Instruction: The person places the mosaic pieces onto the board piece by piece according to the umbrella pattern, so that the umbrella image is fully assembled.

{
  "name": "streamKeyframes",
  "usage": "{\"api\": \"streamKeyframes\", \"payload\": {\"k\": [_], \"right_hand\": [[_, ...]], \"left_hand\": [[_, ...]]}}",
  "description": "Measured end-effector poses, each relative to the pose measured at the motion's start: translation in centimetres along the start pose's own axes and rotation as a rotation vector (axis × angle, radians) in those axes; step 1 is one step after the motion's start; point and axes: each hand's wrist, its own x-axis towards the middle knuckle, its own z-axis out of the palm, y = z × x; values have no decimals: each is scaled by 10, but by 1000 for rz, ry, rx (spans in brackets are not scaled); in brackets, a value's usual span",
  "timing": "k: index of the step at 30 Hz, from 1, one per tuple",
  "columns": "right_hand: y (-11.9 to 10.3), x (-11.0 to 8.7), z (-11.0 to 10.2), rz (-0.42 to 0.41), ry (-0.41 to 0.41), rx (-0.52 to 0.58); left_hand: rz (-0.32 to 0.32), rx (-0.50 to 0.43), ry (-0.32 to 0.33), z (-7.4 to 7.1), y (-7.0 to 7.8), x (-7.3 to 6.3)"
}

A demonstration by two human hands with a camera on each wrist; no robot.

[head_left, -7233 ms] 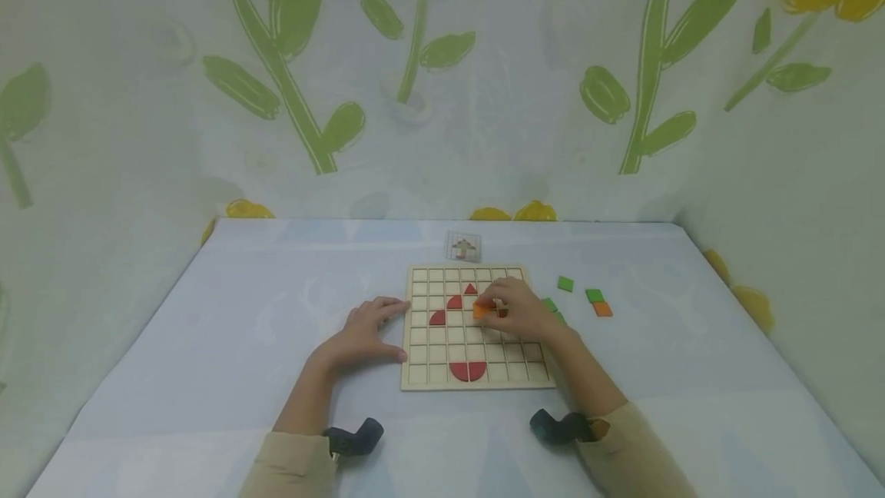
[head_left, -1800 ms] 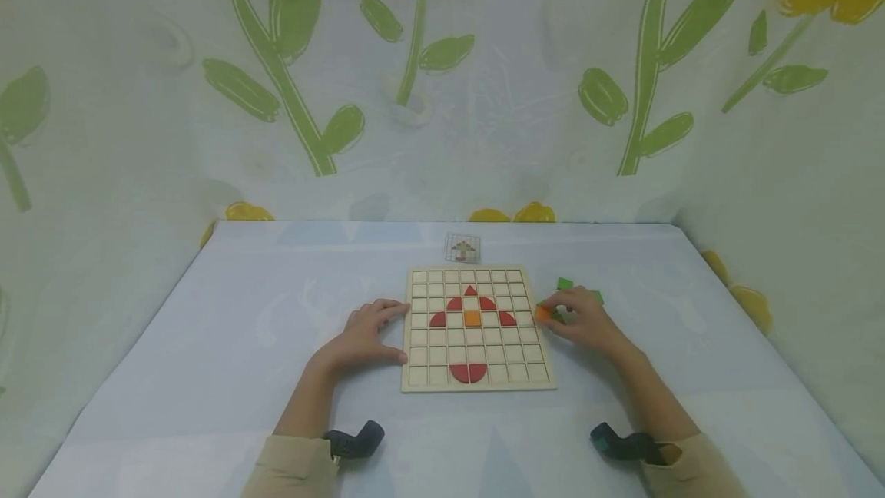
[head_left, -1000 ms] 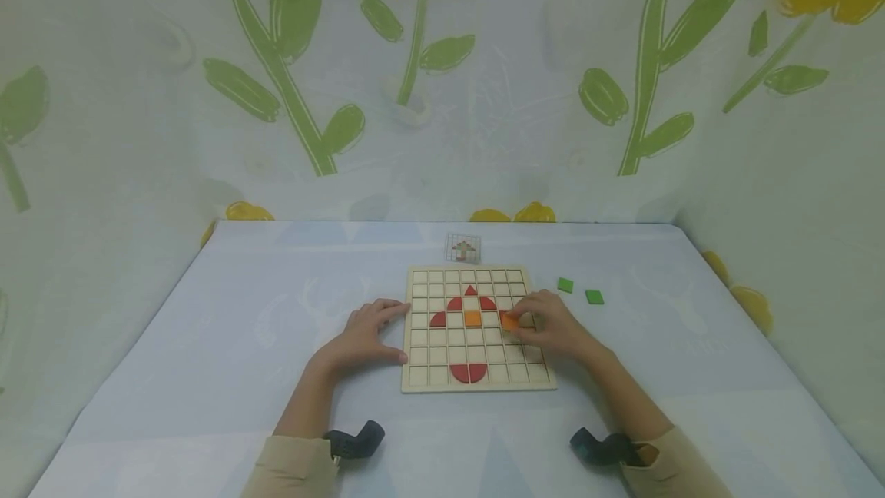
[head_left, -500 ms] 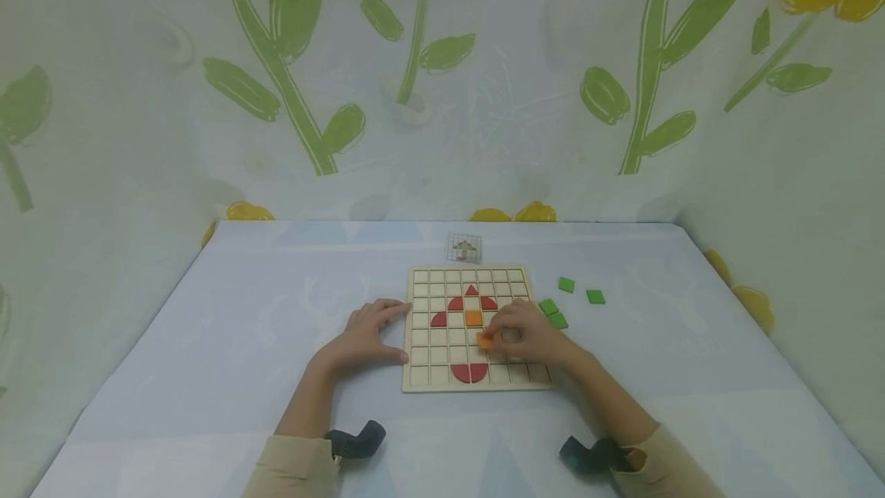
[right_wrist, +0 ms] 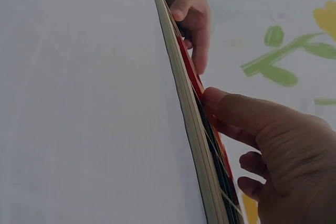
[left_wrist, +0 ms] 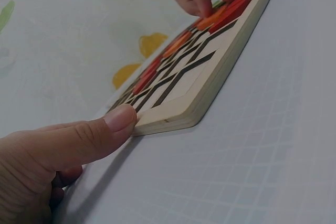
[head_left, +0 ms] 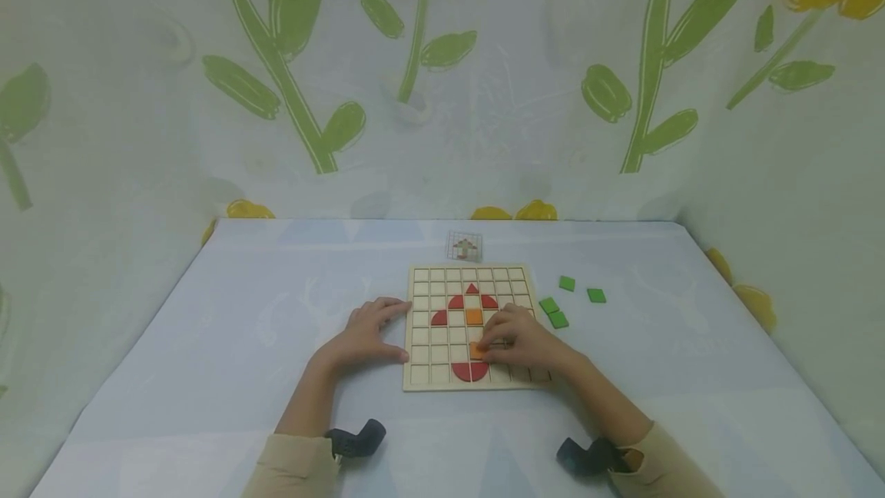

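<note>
A wooden grid board (head_left: 422,333) lies on the table with red pieces and an orange square tile (head_left: 473,317) in its cells. My right hand (head_left: 522,336) holds a second orange square tile (head_left: 475,353) between thumb and fingers, at the cell just above the right red quarter-circle (head_left: 478,372). In the left wrist view, its fingertips touch this orange tile (left_wrist: 210,20). My left hand (head_left: 359,336) rests at the board's left edge, thumb and forefinger spread along it. The left thumb (left_wrist: 118,119) touches the board's near corner in the left wrist view. My right hand hides some cells.
Several green square tiles (head_left: 558,320) lie right of the board. A small pattern card (head_left: 465,246) with a printed figure lies beyond its far edge. A flower-printed cloth (head_left: 512,98) hangs behind the table. Each wrist wears a dark camera mount (head_left: 356,439).
The first orange tile was set into the middle of the grid. My right hand then picked up the other orange tile from the right and brought it left over the lower cells. My left hand stays put.
</note>
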Motion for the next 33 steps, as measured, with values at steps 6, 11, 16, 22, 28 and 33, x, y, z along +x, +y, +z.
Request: {"api": "streamKeyframes", "payload": {"k": [6,11,16,22,28,33], "right_hand": [[5,0,5,-93,43,3],[4,0,4,-79,35,5],[-2,1,-1,33,-34,17],[2,-1,-5,31,21,15],[13,-3,-10,77,58,44],[17,-4,-19,133,75,95]], "left_hand": [[-4,3,-3,0,1,0],[-1,2,-5,-1,1,-1],[-1,-1,-6,-1,1,-1],[7,2,-5,-1,1,0],[17,7,-10,-2,2,0],[22,15,-11,-2,1,1]]}}
